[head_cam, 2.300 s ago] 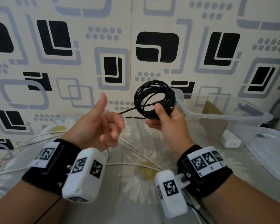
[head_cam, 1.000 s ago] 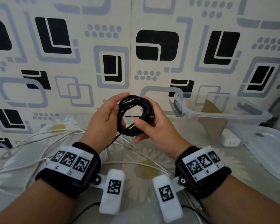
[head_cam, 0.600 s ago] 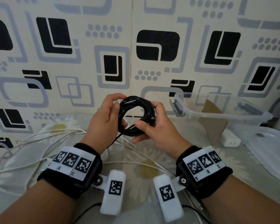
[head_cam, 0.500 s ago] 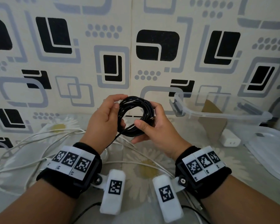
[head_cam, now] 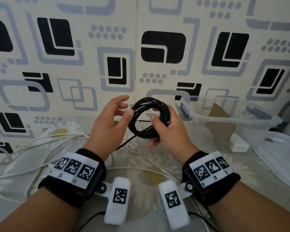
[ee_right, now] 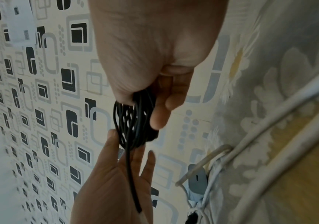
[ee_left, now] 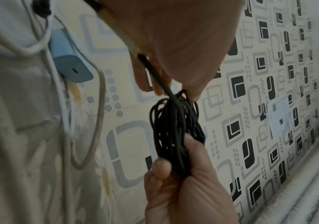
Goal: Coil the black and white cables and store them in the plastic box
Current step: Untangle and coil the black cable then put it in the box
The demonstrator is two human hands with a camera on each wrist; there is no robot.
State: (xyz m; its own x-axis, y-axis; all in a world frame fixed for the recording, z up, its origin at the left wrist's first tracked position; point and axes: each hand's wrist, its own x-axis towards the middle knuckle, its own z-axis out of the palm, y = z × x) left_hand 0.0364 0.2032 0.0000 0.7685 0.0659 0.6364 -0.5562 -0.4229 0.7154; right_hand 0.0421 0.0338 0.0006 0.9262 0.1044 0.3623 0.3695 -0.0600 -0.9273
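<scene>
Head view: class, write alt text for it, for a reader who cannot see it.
A person's right hand grips a coiled black cable above a floral tablecloth, while the left hand touches the coil with its thumb, fingers spread. A loose white cable lies left; a clear plastic box stands right.

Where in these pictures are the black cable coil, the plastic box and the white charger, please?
black cable coil point(head_cam: 164, 109): head view, upper right arc of the loops.
plastic box point(head_cam: 224, 119): head view, near rim.
white charger point(head_cam: 238, 145): head view, top face.
</scene>
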